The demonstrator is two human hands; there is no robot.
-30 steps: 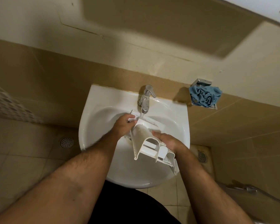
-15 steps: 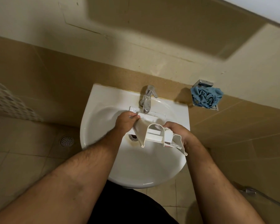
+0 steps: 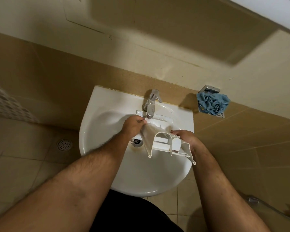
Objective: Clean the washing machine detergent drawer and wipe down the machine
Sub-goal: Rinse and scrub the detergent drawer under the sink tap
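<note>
The white plastic detergent drawer (image 3: pixel 164 143) is held over the white washbasin (image 3: pixel 107 118), its front panel tucked under the chrome tap (image 3: pixel 151 102) and its open compartments facing me. My left hand (image 3: pixel 132 125) grips the drawer's left side close to the spout. My right hand (image 3: pixel 184 137) holds its right edge. The drain (image 3: pixel 136 141) shows just left of the drawer. Whether water is running cannot be told.
A crumpled blue cloth (image 3: pixel 212 102) sits in a chrome wall holder to the right of the basin. A round floor drain (image 3: pixel 64 144) lies on the tiled floor at left. A metal hose fitting (image 3: pixel 254 200) shows at lower right.
Both hands have lifted the drawer away from me towards the tap and swung it more level; its near end rose from the basin's front right.
</note>
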